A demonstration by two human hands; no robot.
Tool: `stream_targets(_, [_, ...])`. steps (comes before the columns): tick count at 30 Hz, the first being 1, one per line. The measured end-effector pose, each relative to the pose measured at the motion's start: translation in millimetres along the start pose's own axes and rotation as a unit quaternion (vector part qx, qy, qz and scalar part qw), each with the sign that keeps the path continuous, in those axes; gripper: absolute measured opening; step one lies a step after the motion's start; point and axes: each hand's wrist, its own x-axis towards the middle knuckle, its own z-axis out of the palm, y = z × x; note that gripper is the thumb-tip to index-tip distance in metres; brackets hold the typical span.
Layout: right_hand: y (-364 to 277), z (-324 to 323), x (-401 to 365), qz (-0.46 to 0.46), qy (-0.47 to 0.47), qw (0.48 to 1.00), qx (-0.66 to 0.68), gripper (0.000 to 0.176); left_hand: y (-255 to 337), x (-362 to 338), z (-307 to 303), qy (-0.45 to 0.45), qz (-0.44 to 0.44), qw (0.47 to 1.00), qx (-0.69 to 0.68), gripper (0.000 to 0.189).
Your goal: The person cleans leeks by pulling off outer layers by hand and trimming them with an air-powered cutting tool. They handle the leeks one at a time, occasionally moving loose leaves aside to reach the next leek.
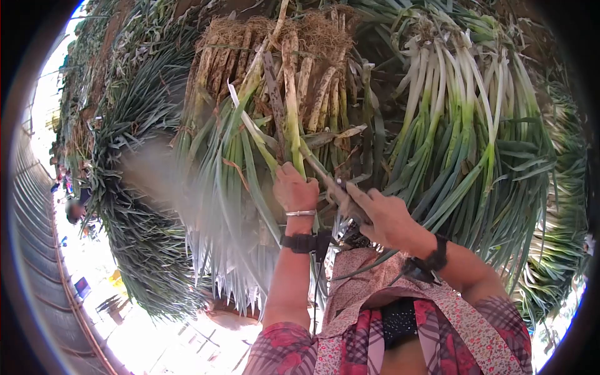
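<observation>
My left hand (295, 189) is closed around the green part of a long green onion (291, 115), whose root end points away from me. Just right of it, my right hand (389, 215) grips a dark grey tool (345, 201) that is partly hidden by the fingers. A thin rod seems to run from this tool towards the onion stalk; its tip is hard to make out. Beyond my hands lie unpeeled green onions (215, 65) with brown, soil-covered stalks and shaggy roots. To the right is a pile of cleaned green onions (437, 81) with white stalks.
Large heaps of green onion leaves (147, 219) stand on the left, and more stalks (556, 250) lie at the far right. A printed apron (369, 269) covers my lap. Another person (76, 211) is far off at the left, beside a ribbed wall (44, 250).
</observation>
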Motion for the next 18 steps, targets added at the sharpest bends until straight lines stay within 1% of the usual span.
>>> stream_targets(1, [1.4, 0.1, 8.2, -0.001, 0.003, 1.0, 0.003, 0.08, -1.6, 0.2, -5.5, -0.009, 0.002, 1.0, -0.021, 0.043])
stream_targets(2, [4.0, 0.4, 18.8, 0.003, 0.031, 1.0, 0.006, 0.079, -2.3, 0.9, -12.0, -0.018, 0.006, 0.999, -0.042, 0.042])
stream_targets(3, [5.3, 0.0, 27.7, 0.007, 0.059, 0.998, 0.01, 0.079, -1.5, 0.4, -19.4, -0.042, -0.018, 0.997, -0.067, 0.039])
stream_targets(6, [5.7, -7.2, 48.5, 0.01, 0.065, 0.998, -0.012, 0.079, -1.8, 0.0, -33.3, -0.061, -0.021, 0.993, -0.096, 0.039])
stream_targets(10, [9.5, -12.9, 78.4, 0.015, 0.087, 0.996, -0.021, 0.078, -10.7, -3.9, -39.6, -0.05, 0.001, 0.989, -0.137, 0.04])
stream_targets(12, [14.3, -12.6, 92.6, -0.012, 0.132, 0.991, -0.032, 0.077, -13.3, -5.2, -43.5, -0.113, -0.016, 0.979, -0.17, 0.041])
stream_targets(13, [14.2, -17.0, 99.5, -0.012, 0.133, 0.99, -0.032, 0.077, -14.3, -6.6, -44.2, -0.108, -0.018, 0.978, -0.176, 0.041])
stream_targets(15, [11.3, -25.2, 112.9, 0.024, 0.086, 0.996, -0.028, 0.078, -20.8, -9.9, -42.0, -0.114, -0.019, 0.974, -0.192, 0.042])
stream_targets(18, [12.8, -31.2, 130.9, 0.015, 0.097, 0.994, -0.043, 0.077, -27.5, -14.9, -45.2, -0.13, -0.031, 0.967, -0.218, 0.045])
